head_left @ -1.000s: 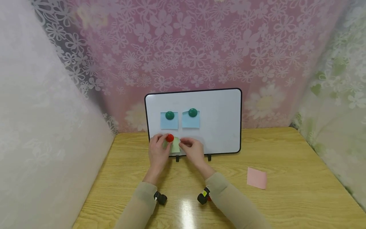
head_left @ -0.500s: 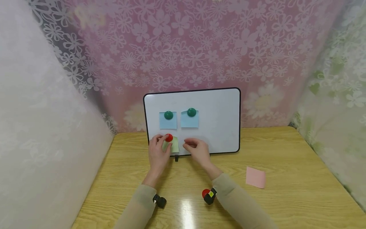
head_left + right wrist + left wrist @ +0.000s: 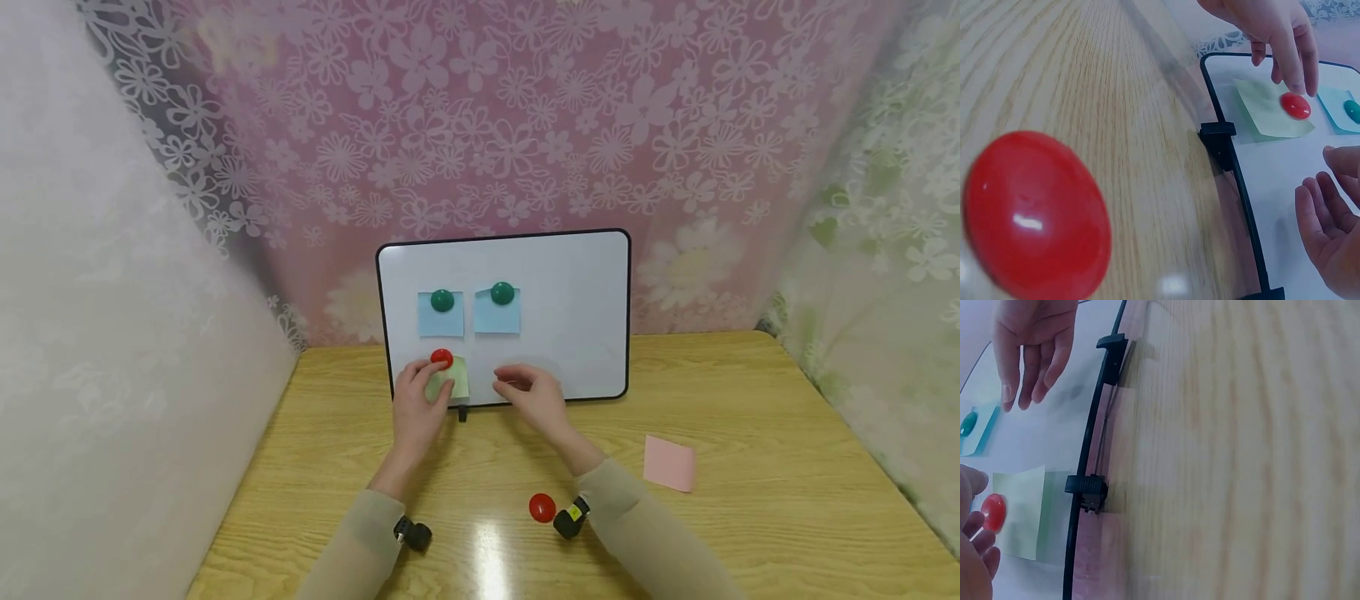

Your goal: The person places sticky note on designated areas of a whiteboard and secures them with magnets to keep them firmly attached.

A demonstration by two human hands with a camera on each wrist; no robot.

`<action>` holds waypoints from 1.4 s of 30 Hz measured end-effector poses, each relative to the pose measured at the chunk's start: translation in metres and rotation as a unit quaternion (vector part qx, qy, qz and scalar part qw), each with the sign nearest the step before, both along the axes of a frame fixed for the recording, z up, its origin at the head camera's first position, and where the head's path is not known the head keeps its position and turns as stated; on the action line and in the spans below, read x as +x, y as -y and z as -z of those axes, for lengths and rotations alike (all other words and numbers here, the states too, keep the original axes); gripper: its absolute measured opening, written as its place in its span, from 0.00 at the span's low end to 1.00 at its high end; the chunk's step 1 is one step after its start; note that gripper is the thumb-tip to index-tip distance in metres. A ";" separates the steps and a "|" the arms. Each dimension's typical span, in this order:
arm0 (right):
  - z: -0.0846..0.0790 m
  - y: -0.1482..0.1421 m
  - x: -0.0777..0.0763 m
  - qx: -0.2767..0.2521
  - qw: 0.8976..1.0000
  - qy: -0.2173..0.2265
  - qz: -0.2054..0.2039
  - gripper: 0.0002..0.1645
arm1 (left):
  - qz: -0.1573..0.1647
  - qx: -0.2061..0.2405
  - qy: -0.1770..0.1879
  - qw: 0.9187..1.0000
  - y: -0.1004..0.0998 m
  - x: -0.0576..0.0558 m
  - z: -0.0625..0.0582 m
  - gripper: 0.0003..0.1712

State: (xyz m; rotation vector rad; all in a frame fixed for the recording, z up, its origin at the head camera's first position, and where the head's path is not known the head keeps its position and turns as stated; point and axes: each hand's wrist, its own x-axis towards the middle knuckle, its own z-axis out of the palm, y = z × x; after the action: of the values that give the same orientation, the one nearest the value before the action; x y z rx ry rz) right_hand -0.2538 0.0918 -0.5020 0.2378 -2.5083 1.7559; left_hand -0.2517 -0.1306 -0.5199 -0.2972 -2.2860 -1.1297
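A pale green sticky note [image 3: 459,380] hangs low on the left of the whiteboard [image 3: 573,317], with a red round magnet [image 3: 442,358] on its upper edge. My left hand [image 3: 418,403] is at that note, fingertips right by the magnet and thumb apart over the paper. In the right wrist view the left fingers [image 3: 1291,56] reach down fairly straight beside the magnet. My right hand [image 3: 537,400] is in front of the board's lower middle, fingers loosely bent and thumb apart, holding nothing. Above, two blue sticky notes [image 3: 441,323] hang under green magnets [image 3: 502,293].
A second red magnet [image 3: 542,507] lies on the wooden table [image 3: 480,467] near my right wrist camera [image 3: 570,521]. Farther right lies a pink sticky note [image 3: 670,463]. The whiteboard stands on small black feet [image 3: 462,413] before a flowered pink backdrop [image 3: 510,125].
My right hand has moved right, away from the green note, uncovering the red magnet on the table. The left fingertips have eased slightly down from the magnet, which stays on the note.
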 end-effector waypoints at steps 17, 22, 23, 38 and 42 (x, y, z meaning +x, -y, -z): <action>0.002 -0.046 0.024 0.026 0.999 0.007 -0.027 0.20 | 0.112 0.063 0.088 0.988 -0.007 0.033 -0.010 0.16; 0.004 -0.066 0.034 0.051 0.998 0.007 -0.041 0.21 | 0.133 0.066 0.124 0.981 -0.013 0.044 -0.011 0.16; 0.004 -0.070 0.036 0.056 0.997 0.011 -0.043 0.22 | 0.137 0.065 0.127 0.980 -0.014 0.046 -0.011 0.16; -0.008 -0.134 0.063 0.136 0.989 0.040 -0.037 0.29 | 0.181 0.057 0.147 0.971 -0.032 0.059 -0.008 0.17; -0.009 -0.150 0.071 0.152 0.987 0.033 -0.034 0.30 | 0.182 0.059 0.148 0.970 -0.035 0.060 -0.008 0.17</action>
State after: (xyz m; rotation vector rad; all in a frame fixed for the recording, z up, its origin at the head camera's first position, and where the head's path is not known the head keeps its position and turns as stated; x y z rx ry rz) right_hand -0.1830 0.2422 -0.4930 0.2888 -2.8409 1.4151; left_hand -0.1917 -0.0954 -0.5121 -0.5520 -2.4704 -1.5810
